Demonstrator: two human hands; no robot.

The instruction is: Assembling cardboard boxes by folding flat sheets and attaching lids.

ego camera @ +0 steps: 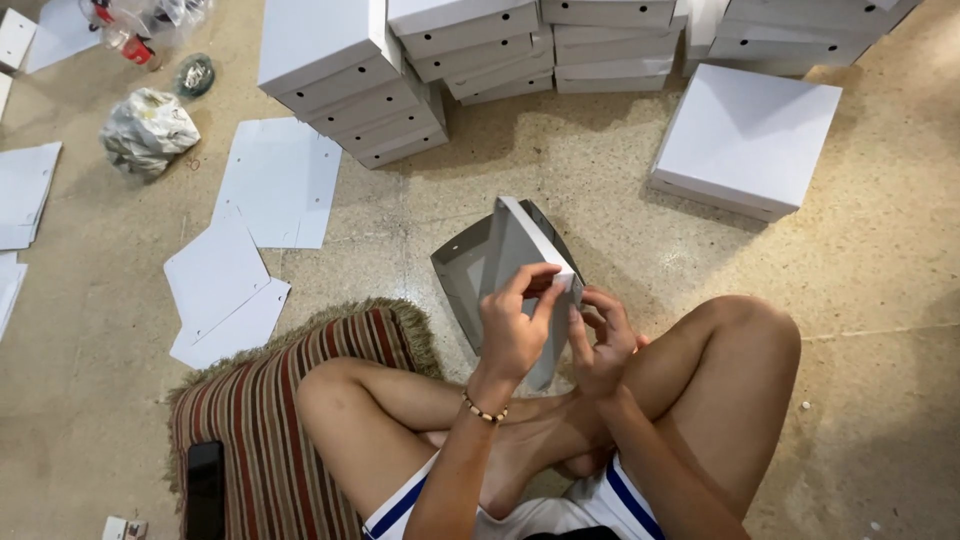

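I sit cross-legged on the floor and hold a half-folded cardboard box point(500, 255), white outside and grey inside, upright above my feet. My left hand point(512, 325) grips its near side wall, thumb and fingers pinching the white edge. My right hand point(600, 340) pinches the same corner from the right, fingers curled on the flap. The box's open grey inside faces left and away from me.
Stacks of finished white boxes point(420, 60) line the far side, with one flat white box point(745, 140) at the right. Flat white cardboard blanks point(275, 180) lie on the floor at left, beside a crumpled bag point(148, 130). A striped cushion point(270, 420) with a black phone point(205, 490) lies under my left leg.
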